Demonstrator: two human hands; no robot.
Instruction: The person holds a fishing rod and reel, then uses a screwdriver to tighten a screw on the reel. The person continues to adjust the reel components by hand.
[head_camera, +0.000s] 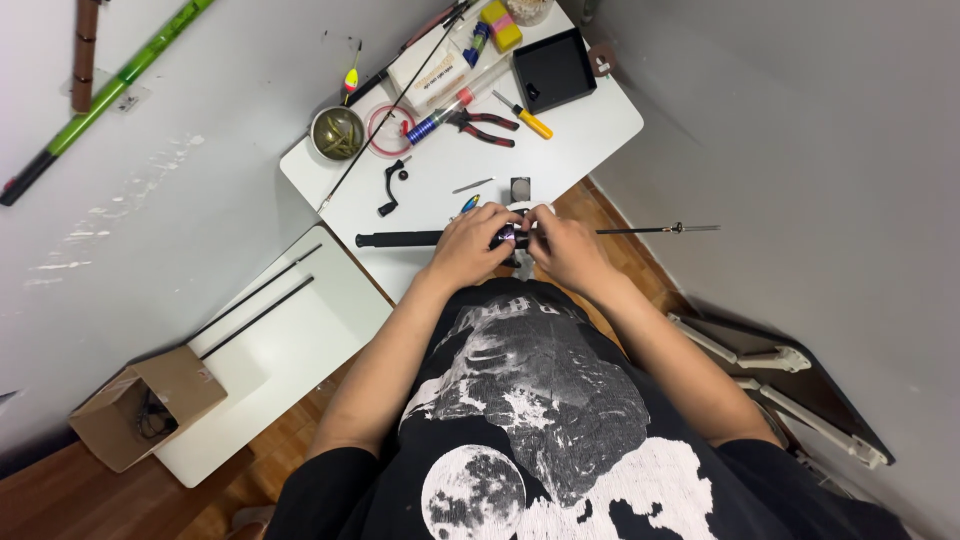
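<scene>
- I take the fishing rod (400, 239) as my landmark: it lies across the near edge of the white surface (580, 130), dark butt to one side, thin tip section jutting out past the surface edge over the wooden floor (610, 215).
- My left hand (467, 246) is clenched over the rod at mid-length, fingers wrapped round a small dark reel (508, 238) seated on it.
- My right hand (567, 250) is closed on the same reel from the other side, fingertips pinching at it; both hands touch each other there.
- I judge the step in hand to be fitting or adjusting the reel on the rod; the exact part under the fingers is hidden.
- The next move seems to call for a steady hold with the left and fine turning or pressing with the right, keeping the rod from rolling off the surface.
- Beyond the rod, further from me, lie a loose black reel handle (390, 187), red-handled pliers (485, 125), a yellow-handled screwdriver (525, 116), a round tin (337, 132) of small parts and a black tray (553, 68).
- Beside the butt end, a second, lower white surface (290, 350) carries two thin dark rod sections (262, 305) and an open cardboard box (145, 405).
</scene>
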